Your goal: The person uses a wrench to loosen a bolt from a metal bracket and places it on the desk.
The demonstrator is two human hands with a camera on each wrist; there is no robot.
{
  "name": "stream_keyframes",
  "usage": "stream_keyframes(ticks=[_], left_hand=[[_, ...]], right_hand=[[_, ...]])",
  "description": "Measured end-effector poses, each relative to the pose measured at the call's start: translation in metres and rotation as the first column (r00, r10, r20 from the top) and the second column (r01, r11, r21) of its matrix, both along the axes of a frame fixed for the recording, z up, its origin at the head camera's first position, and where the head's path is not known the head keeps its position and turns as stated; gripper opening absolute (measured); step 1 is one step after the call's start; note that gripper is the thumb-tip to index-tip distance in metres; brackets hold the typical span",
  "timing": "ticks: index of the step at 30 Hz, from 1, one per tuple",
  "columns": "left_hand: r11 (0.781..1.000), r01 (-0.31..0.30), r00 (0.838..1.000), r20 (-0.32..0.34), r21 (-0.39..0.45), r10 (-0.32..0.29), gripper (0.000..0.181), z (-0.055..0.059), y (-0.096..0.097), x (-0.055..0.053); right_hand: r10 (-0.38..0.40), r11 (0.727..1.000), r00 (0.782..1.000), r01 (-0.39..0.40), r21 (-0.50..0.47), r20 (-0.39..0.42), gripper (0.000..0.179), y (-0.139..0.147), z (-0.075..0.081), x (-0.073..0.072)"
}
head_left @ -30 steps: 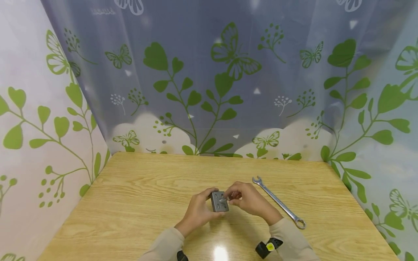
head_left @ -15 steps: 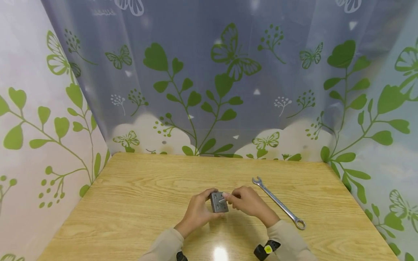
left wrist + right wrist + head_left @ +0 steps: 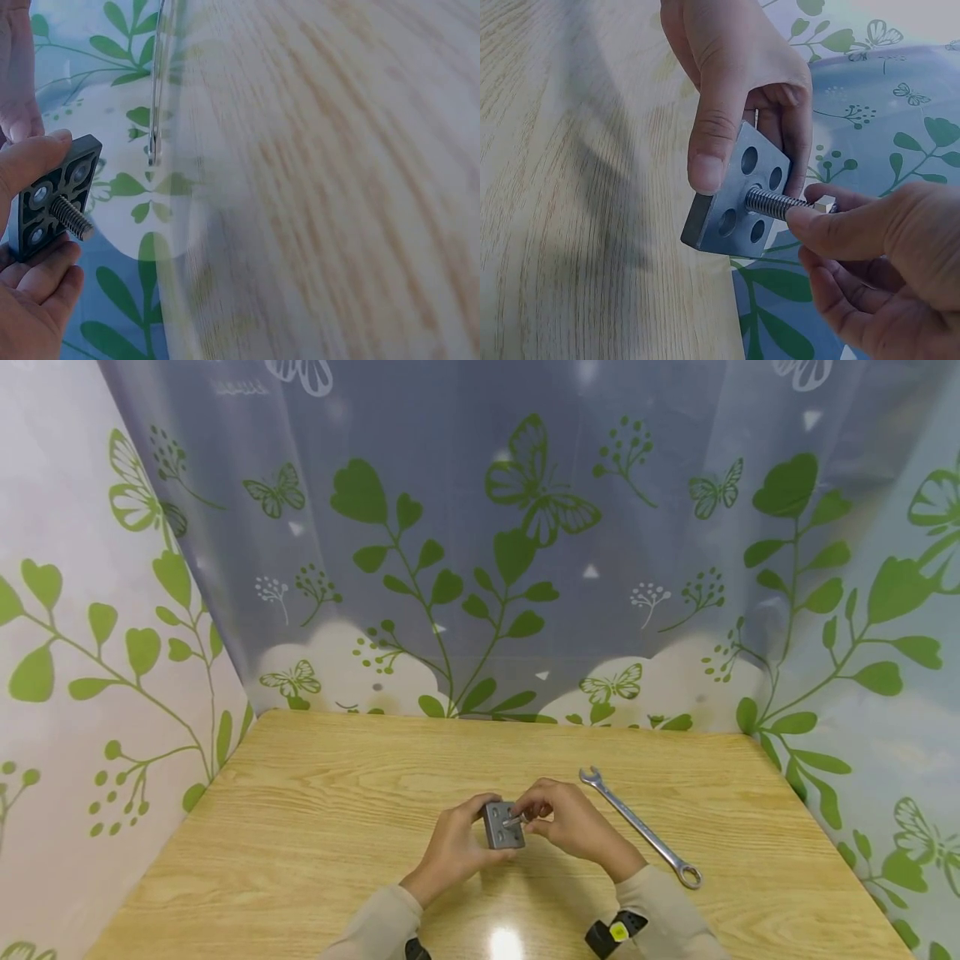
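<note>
My left hand [image 3: 452,843] grips a grey square plate [image 3: 712,217] by its edges, thumb on one side and fingers on the other. The plate has several round holes near its corners. A threaded metal bolt [image 3: 774,204] passes through its centre. On the near face, my right hand [image 3: 576,823] pinches the bolt's head end between thumb and fingers. A length of thread stands between those fingertips and the plate. From the left wrist view, the bolt's threaded end [image 3: 73,219] sticks out of the plate's ribbed other face.
A combination wrench [image 3: 639,823] lies slantwise on the wooden table [image 3: 337,777], right of my right hand. Behind the table hangs a curtain [image 3: 465,635] printed with leaves and butterflies, and similar printed sheets flank both sides.
My right thumb and fingers have rolled at the bolt: the thumb was pushed forward half a second ago and is drawn back now. The left hand and plate have stayed almost still.
</note>
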State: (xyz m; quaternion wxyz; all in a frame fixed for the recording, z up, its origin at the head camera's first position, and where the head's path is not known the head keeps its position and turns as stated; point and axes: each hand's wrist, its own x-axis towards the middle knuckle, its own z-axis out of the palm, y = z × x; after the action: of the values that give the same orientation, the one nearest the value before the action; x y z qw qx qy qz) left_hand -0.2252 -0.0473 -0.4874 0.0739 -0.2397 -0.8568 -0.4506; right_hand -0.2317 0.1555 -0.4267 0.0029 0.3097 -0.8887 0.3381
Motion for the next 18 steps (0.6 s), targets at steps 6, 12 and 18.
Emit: stream_keyframes(ticks=[6, 12, 18], left_hand=[[1.0, 0.004, 1.0, 0.002, 0.016, -0.004, 0.072, -0.0002, -0.0003, 0.0004], [1.0, -0.007, 1.0, 0.019, 0.009, 0.007, 0.072, 0.0009, -0.0001, 0.0007], [1.0, 0.001, 0.999, 0.039, 0.014, -0.002, 0.07, 0.0027, 0.0002, 0.0012]], right_hand=[[0.01, 1.0, 1.0, -0.01, 0.01, 0.012, 0.025, 0.0, -0.0002, -0.0002], [-0.035, 0.998, 0.991, 0.027, 0.061, 0.13, 0.034, 0.0028, 0.0, 0.0003], [-0.095, 0.995, 0.971, 0.087, 0.047, 0.219, 0.046, 0.0022, -0.001, 0.0019]])
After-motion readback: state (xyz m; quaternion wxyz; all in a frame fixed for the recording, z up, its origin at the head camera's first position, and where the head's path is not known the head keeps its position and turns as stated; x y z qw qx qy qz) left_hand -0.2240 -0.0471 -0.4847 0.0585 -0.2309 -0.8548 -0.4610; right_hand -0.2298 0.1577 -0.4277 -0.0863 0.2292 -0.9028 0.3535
